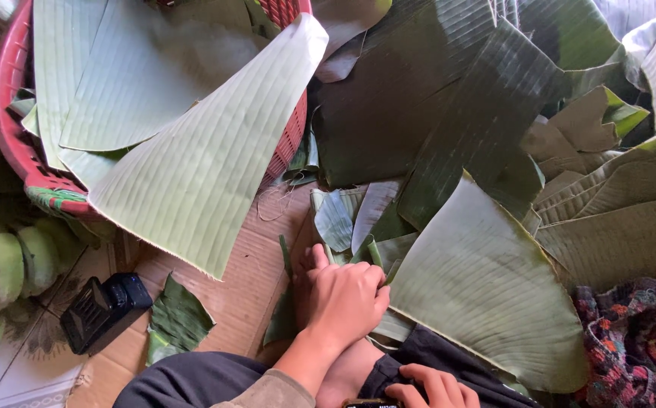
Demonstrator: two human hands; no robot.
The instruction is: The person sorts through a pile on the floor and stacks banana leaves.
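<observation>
Right hand: at the bottom edge of the frame, right hand (427,389) curls its fingers around a small dark object (369,403), mostly cut off; I cannot tell what it is.
Left hand: left hand (343,296), low centre, lies palm down with fingers bent, pressing on folded leaf strips (358,227) just above it; it holds nothing clear of the floor.
Direction: the strips run up the frame away from the fingertips, long axis roughly vertical; the left hand is the nearer.
Right of hand: large pale banana leaf (486,287), touching the strips.
Lower left: black device (101,308) on cardboard.
Upper left: red basket (7,113) with leaves draped over it.
</observation>
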